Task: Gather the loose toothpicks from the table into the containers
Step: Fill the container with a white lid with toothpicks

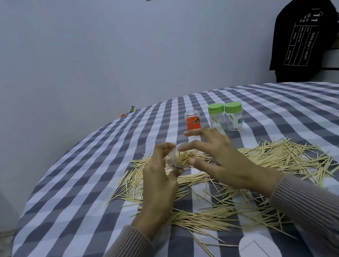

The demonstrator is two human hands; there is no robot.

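Nearest the camera, a white lid (259,252) lies flat on the checked cloth of the desk (66,211), apart from any container; it looks to be the cap of the one being filled. Just beyond it the loose toothpicks (279,155) cover a broad patch of the cloth, from close in front of the person out to left and right of both hands, in thick drifts and single strays.

Over the middle of that spread the left hand (159,181) holds a small clear container (180,156), tilted with its open mouth toward the right, fingers and thumb curled round its wall. A modest bundle of toothpicks already lies inside it. The right hand (217,156) hovers at the mouth with fingers spread and relaxed, its fingertips just at the rim; whether it pinches any stick cannot be told.

By this showing the task is at an early stage: one container is partly filled and most of the sticks remain on the desk.

Farther back stand an orange container (193,120) with no cap and two clear jars with green lids (225,117), all upright and nearly empty. Their labels are too small to read.

Beyond the desk a person in a black hooded top (302,31) stands turned away; its back print includes "OVER BOY T-SHIRT".
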